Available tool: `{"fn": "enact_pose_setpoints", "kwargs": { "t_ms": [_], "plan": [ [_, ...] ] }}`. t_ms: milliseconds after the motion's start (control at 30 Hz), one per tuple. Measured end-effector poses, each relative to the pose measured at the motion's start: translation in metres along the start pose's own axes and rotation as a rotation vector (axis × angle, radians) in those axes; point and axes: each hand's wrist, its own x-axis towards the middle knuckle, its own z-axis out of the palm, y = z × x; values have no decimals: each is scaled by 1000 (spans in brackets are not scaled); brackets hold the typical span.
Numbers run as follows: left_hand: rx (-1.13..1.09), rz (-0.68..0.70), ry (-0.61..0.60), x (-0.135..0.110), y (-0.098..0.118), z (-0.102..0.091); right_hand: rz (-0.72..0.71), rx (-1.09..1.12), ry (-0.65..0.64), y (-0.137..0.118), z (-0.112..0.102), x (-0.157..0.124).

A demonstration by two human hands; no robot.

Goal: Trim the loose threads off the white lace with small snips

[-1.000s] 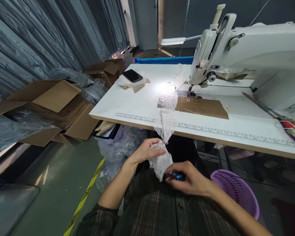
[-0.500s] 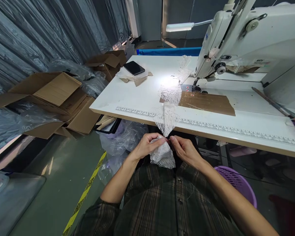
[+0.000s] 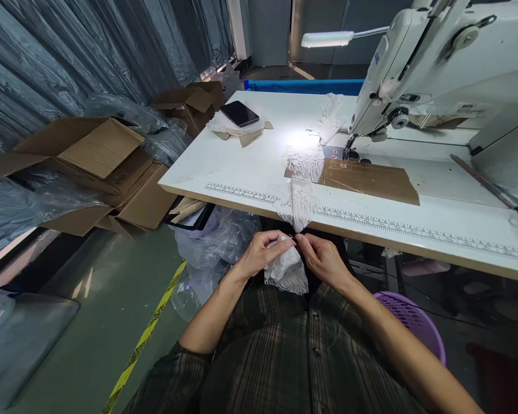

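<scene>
White lace trim [image 3: 304, 164] runs in a strip from beside the sewing machine, across the table and over its front edge to my hands. My left hand [image 3: 265, 253] pinches the lace between thumb and fingers, and a gathered end hangs below it over my lap. Close beside it, my right hand [image 3: 322, 257] is closed in a pinch at the lace where the strip narrows. The fingertips of both hands nearly meet; whether anything small sits between them is too fine to see. The sewing machine [image 3: 414, 75] stands at the right, its needle area next to the lace.
The white table [image 3: 242, 167] has a printed ruler along its front edge. Brown cardboard [image 3: 371, 180] lies by the machine's foot, and a black phone [image 3: 240, 114] rests at the left. Open cardboard boxes [image 3: 101, 149] stand left; a purple basket [image 3: 410, 322] is below right.
The view has shifted slightly, so the machine appears farther right. My hands stay pinched at the lace, with the fingertips a little closer together.
</scene>
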Motion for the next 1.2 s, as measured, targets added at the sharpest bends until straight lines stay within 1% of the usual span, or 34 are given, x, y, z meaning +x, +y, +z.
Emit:
{"fn": "enact_pose_setpoints", "kwargs": {
  "t_ms": [133,233,433,500,567,633,700,800,867,933,1000,1067,1133,1200],
  "plan": [
    [-31,-22,-19,-1,-2,0,67,122,0,6,2,-7],
    [-71,-45,-47,-2,-3,1,72,171,-26,5,2,-11],
    [-142,-72,-65,-3,-3,1,-7,108,-66,-3,1,-10],
    [-141,-68,-64,-2,-3,1,3,67,-34,-2,2,-9],
    [-134,-61,-67,-2,-3,1,36,72,7,0,3,-9],
    [-138,-73,-70,-3,-3,1,71,150,17,2,5,-10],
    [-155,-111,-83,-5,-5,3,80,275,-3,3,6,-13],
    [-162,-151,-93,-8,-11,5,86,420,-91,5,6,-21],
    [-76,-123,-84,-8,-19,6,120,433,-161,9,6,-28],
    [128,-41,-59,-6,-30,6,176,377,-167,15,7,-34],
    [398,79,-33,-3,-43,4,216,302,-75,20,5,-37],
    [633,194,-32,1,-54,1,223,282,69,21,3,-34],
    [769,266,-66,4,-63,-1,210,331,173,16,-1,-26],
    [799,293,-107,5,-66,-2,203,402,190,8,-2,-14]
  ]
}}
